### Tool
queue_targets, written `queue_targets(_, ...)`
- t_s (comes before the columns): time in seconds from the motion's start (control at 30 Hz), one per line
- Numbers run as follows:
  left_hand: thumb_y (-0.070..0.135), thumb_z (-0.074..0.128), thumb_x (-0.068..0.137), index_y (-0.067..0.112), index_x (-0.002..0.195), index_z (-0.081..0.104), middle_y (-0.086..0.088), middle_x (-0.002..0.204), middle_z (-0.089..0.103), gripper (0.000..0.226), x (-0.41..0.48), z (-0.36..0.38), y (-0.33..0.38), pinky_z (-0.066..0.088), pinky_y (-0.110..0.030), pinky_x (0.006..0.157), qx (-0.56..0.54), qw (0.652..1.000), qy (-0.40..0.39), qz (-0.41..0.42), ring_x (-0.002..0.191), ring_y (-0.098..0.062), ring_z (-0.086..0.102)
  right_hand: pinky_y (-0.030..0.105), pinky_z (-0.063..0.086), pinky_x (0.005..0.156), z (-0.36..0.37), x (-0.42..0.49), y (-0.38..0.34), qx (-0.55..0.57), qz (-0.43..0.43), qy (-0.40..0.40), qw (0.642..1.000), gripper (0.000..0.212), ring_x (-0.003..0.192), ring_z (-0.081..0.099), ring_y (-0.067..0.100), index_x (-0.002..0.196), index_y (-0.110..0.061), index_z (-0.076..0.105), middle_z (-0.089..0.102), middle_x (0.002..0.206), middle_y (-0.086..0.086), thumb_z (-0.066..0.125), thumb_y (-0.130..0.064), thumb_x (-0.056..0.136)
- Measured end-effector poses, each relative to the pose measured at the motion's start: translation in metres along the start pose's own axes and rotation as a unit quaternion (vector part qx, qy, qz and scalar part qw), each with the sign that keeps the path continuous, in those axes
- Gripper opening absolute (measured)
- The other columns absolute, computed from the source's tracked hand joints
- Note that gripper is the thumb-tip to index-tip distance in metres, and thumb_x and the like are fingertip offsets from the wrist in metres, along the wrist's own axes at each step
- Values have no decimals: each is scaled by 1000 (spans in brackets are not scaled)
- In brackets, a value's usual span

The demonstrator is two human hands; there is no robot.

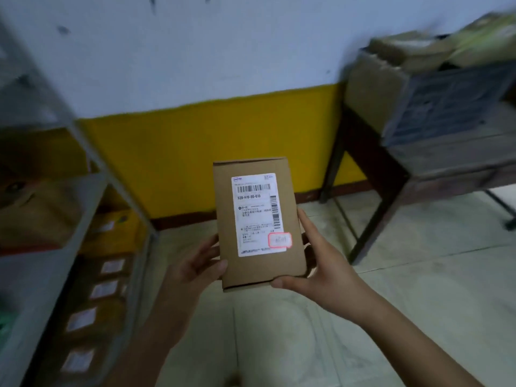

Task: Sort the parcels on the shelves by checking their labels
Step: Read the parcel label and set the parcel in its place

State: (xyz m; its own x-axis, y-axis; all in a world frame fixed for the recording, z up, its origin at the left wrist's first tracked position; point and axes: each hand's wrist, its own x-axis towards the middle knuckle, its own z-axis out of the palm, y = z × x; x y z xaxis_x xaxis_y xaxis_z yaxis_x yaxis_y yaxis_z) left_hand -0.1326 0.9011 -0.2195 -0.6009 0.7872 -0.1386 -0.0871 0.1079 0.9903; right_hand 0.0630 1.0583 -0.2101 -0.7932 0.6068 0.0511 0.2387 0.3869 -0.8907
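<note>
A small brown cardboard parcel (257,269) is held up in the middle of the view, its face turned toward me. A white shipping label (258,215) with barcodes and a red-bordered sticker covers most of that face. My left hand (195,266) grips the parcel's lower left edge, thumb on the front. My right hand (321,261) holds the lower right side, fingers behind and thumb at the bottom corner. Both forearms reach up from the bottom of the frame.
A grey metal shelf (83,208) stands at the left, with several labelled brown parcels (92,303) on its lower levels. At the right, a dark wooden table (391,174) carries an open cardboard box (418,99) of parcels. Pale tiled floor lies between them.
</note>
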Motion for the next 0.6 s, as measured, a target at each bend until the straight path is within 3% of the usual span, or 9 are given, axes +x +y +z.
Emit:
queue_targets(0.23,1,59,94,22,134,62,8,124,73,46,142,62,21,57,-22,86,16,995,-85,42,116,-9,68,15,51,79,-71,85,39,-38,4,68,997,127,104,59,0,152,-55,-11,46,140,-25,87,-29,76)
queue_targets(0.33,4,60,93,24,136,61,9,127,72,47,211,83,39,53,-31,97,25,992,-103,64,120,-10,66,11,42,97,-108,134,51,-62,-1,98,993,124,125,44,-12,154,-52,-10,33,150,-35,86,-33,77)
queue_targets(0.43,-4,58,94,24,127,65,15,114,76,44,282,118,65,56,-14,80,29,987,-137,83,105,0,71,9,31,110,-149,183,61,-70,14,133,989,125,137,29,-19,155,-51,-10,28,152,-37,87,-34,76)
queue_targets(0.5,-8,57,94,25,118,66,23,99,77,42,324,146,81,52,-5,69,25,984,-152,92,92,9,71,1,26,106,-176,210,69,-91,23,161,982,126,136,25,-23,155,-47,-11,26,150,-40,86,-38,75)
queue_targets(0.6,-5,59,94,28,116,67,27,96,76,40,381,190,101,50,-3,67,27,980,-171,100,94,11,69,0,30,102,-217,239,82,-115,46,204,971,126,133,31,-19,156,-46,-13,31,151,-32,84,-42,76)
